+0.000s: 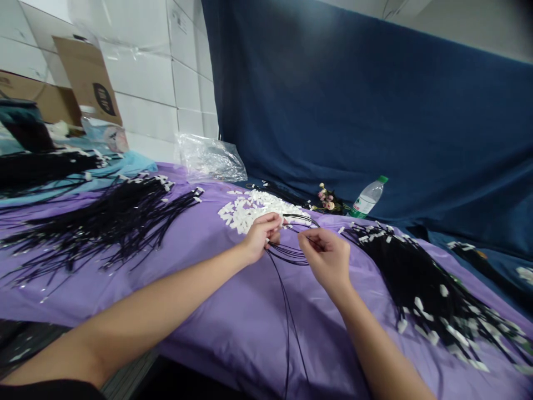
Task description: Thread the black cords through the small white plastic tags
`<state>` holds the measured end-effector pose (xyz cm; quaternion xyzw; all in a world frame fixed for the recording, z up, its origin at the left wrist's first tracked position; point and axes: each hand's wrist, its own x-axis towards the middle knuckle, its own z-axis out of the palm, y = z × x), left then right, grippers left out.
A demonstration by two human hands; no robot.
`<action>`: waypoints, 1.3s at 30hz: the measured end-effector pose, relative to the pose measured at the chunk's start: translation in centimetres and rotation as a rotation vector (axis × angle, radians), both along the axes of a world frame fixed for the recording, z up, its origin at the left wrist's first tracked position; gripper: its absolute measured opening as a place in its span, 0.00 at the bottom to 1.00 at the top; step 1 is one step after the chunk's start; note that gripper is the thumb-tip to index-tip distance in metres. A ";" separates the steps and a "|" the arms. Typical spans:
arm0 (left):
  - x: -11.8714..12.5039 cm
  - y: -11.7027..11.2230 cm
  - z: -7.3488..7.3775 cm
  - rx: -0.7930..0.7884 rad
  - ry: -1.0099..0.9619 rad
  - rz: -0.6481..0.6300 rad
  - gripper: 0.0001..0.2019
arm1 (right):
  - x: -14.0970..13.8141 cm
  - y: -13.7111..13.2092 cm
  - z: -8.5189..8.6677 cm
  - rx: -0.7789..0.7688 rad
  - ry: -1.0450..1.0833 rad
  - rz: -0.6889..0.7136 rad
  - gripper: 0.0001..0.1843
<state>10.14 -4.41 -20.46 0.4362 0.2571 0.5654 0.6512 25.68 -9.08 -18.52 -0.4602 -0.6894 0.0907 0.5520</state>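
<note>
My left hand is closed on one end of a looped bundle of thin black cables, thumb and fingers pinched together. On the other side of the loop, my right hand is closed around the same cables, with its fingertips partly hidden. Two loose cable ends hang down over the purple cloth between my forearms. Just behind my hands lies a heap of small white plastic connectors. A tiny white piece shows at my left fingers; what it belongs to is unclear.
Black cables with white ends lie in piles at left and right on the purple cloth. At the back are a clear plastic bag, small flowers and a green-capped bottle. A dark blue curtain hangs behind.
</note>
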 end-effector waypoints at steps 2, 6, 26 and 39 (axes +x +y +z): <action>0.0 0.0 0.0 0.019 0.010 -0.004 0.13 | -0.1 0.0 -0.1 0.035 -0.058 -0.045 0.07; -0.1 0.0 -0.1 0.033 0.020 -0.014 0.13 | -0.2 0.1 -0.2 0.051 -0.078 -0.059 0.08; 0.0 -0.1 -0.4 0.130 0.166 -0.027 0.11 | -0.3 0.6 -1.0 0.043 -0.185 -0.043 0.10; 0.6 -0.5 -0.6 0.000 0.149 -0.016 0.11 | -0.7 0.5 -1.5 0.124 -0.302 -0.063 0.07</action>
